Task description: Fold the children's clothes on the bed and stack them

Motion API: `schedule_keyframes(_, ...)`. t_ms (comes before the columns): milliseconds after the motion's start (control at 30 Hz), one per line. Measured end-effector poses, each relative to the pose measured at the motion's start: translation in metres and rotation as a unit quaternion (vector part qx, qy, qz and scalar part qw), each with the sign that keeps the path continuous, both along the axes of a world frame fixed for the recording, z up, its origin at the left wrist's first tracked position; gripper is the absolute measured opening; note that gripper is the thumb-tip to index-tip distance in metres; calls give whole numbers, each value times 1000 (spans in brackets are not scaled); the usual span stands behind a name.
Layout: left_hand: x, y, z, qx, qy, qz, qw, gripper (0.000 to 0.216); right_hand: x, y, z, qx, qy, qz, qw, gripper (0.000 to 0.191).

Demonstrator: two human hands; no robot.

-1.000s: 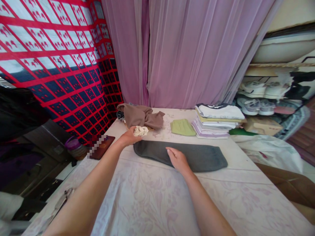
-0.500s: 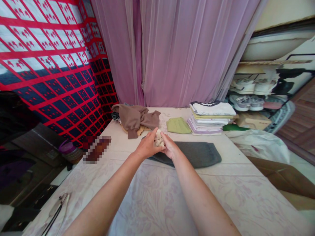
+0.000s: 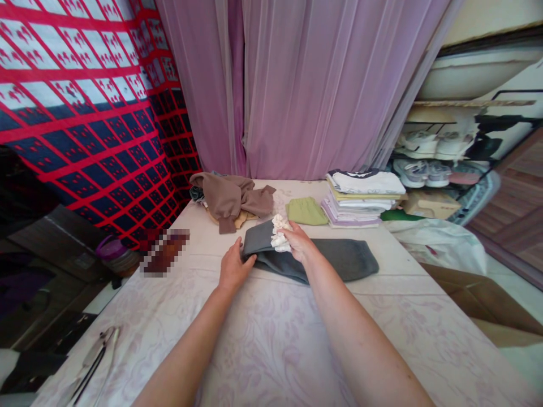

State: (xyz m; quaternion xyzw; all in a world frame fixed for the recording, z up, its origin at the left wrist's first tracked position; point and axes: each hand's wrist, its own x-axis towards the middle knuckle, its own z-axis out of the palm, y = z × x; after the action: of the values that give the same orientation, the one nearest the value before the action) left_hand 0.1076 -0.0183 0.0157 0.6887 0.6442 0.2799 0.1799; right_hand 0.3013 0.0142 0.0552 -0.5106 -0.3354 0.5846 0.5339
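A bunched-up off-white cloth (image 3: 280,234), with a ruffled look, is pinched in my right hand (image 3: 302,242); its exact kind does not show. It is held over a folded dark grey garment (image 3: 343,260), which lies flat and long across the bed. My left hand (image 3: 235,264) is at the garment's left end, thumb at the near side and fingers at the outer edge, closed on the fabric. That end looks slightly raised and folded over. Beyond my hands lies a folded lime-green garment (image 3: 307,211).
At the back left is a loose heap with a brown sweatshirt (image 3: 227,198) on top. A neat stack of folded clothes (image 3: 362,198) stands at the back right. Eyeglasses-like or corded items (image 3: 95,362) lie near left. A cardboard box (image 3: 479,299) sits beyond the right edge.
My hands have parted. The off-white cloth, held between both before, is now in my right hand alone. My left hand has moved left and down onto the grey garment's end.
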Motion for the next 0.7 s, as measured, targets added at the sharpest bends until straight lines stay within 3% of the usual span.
schedule_keyframes(167, 13, 2, 2, -48, -5, 81, 996, 78, -23, -4, 18, -3, 25, -12, 1000, 74)
schedule_keyframes(333, 7, 2, -1, -32, 32, 55, 997, 67, -39, -5, 33, 46, 30, -11, 998, 83)
schedule_keyframes(700, 23, -4, -3, 6, 55, 38, 998, 64, 19, -12, 9, -23, -29, -56, 998, 85)
